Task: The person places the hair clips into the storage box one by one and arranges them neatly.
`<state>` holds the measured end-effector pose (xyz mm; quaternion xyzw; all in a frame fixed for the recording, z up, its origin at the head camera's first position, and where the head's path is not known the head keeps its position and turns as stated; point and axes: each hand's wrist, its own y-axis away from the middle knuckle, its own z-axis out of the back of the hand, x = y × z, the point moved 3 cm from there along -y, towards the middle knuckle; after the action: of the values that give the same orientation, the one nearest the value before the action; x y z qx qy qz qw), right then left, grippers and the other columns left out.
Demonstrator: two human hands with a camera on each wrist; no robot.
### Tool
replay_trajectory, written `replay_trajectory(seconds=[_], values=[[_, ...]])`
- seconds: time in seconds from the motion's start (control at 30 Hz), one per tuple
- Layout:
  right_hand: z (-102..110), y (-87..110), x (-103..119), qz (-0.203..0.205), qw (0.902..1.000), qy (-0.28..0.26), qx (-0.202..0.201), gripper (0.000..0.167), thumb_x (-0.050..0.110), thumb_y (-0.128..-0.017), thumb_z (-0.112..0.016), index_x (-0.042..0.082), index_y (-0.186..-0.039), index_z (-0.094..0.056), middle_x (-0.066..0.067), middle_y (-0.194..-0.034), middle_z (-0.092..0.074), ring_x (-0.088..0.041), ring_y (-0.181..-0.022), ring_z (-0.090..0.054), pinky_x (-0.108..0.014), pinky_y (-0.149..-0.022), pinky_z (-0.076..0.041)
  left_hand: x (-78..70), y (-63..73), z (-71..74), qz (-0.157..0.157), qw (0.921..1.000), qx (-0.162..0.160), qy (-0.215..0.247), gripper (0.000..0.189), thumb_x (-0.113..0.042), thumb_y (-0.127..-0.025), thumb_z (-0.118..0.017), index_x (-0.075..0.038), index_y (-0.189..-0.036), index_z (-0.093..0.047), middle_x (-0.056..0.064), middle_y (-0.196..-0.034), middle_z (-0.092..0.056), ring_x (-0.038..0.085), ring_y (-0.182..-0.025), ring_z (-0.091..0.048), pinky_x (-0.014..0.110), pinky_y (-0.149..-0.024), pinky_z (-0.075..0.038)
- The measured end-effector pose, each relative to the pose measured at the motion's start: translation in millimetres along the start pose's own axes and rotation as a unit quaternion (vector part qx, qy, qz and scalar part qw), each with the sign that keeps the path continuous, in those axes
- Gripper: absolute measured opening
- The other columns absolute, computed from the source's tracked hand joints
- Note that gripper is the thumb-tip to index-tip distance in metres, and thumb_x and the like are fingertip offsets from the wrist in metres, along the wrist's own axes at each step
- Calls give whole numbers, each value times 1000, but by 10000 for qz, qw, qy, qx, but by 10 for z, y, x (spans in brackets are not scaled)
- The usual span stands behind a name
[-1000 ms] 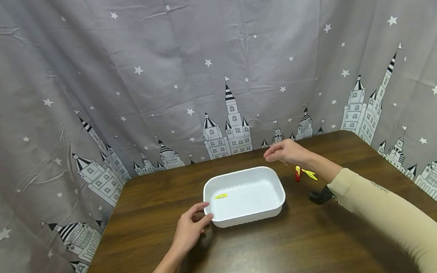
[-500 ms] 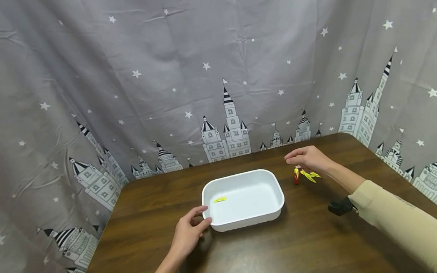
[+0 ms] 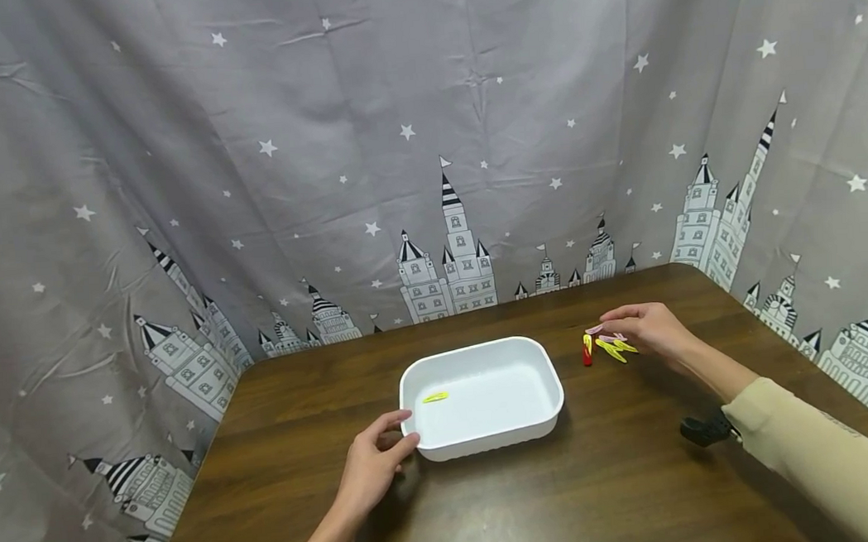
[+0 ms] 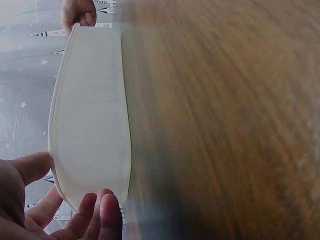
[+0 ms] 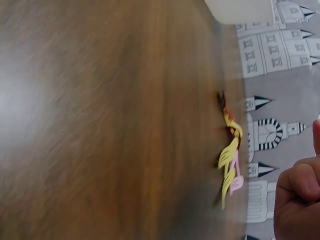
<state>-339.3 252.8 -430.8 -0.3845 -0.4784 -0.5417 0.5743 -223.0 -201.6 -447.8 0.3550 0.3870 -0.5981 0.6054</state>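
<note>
A white rectangular plastic tray [image 3: 489, 443] stands on the table, a yellow snap hair clip [image 3: 435, 397] lying inside at its left. My left hand [image 3: 371, 461] grips the tray's front left corner; in the left wrist view the thumb touches the rim and the fingers [image 4: 110, 215] bend round the outer wall. To the right of the tray lies a small pile of hair clips: yellow ones [image 3: 610, 350], a red one [image 3: 588, 356] and pink ones [image 3: 613, 338]. Over the pile's back edge hovers my right hand [image 3: 650, 331], fingers bent, with no clip visibly held.
The dark brown wooden table [image 3: 508, 507] reaches back to a grey curtain [image 3: 322, 145] printed with castles and stars. A black wrist camera [image 3: 705, 430] hangs below my right wrist, close above the tabletop.
My right hand has moved right and down from beside the tray's back right corner to the hair clips, uncovering more of them. The left hand keeps its grip on the tray.
</note>
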Motion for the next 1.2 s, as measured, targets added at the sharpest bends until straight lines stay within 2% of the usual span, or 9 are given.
replay_trajectory(seconds=[0.2, 0.47, 0.77, 0.97, 1.2], values=[[128, 49, -127, -97, 9998, -15, -160, 49, 22, -96, -68, -12, -130, -57, 12, -56, -35, -7, -47, -28, -31, -47, -25, 10, -12, -10, 20, 10000, 42, 18, 35, -24, -89, -78, -13, -122, -70, 12, -112, -69, 19, -86, -67, 31, -62, -56], [211, 64, -325, -144, 9988, 194, -421, 48, 20, -95, -69, -12, -129, -58, 15, -50, -32, -5, -43, -28, -26, -43, -28, 35, 2, 0, 82, 10000, -1, 11, 35, -25, -88, -79, -15, -121, -70, 11, -110, -70, 18, -85, -67, 31, -61, -56], [332, 86, -502, -304, 9964, 516, -606, 51, 23, -94, -70, -11, -130, -59, 16, -51, -36, -4, -43, -31, -23, -43, -31, 9, 0, -19, 40, 10000, 56, 58, 37, -25, -88, -79, -14, -122, -70, 12, -112, -69, 17, -84, -66, 33, -62, -56], [328, 88, -558, -382, 9958, 488, -676, 50, 22, -93, -72, -11, -129, -61, 18, -46, -32, -1, -41, -28, -22, -41, -29, 5, 20, -9, 78, 9999, 24, 81, 37, -25, -88, -79, -14, -122, -70, 11, -108, -70, 17, -81, -65, 32, -60, -56], [362, 62, -554, -448, 9920, 877, -793, 45, 19, -92, -72, -11, -125, -64, 19, -45, -31, -2, -39, -28, -23, -40, -31, -7, -7, -11, 36, 9999, -24, 149, 37, -24, -87, -80, -14, -121, -70, 10, -108, -70, 19, -81, -66, 33, -60, -56]])
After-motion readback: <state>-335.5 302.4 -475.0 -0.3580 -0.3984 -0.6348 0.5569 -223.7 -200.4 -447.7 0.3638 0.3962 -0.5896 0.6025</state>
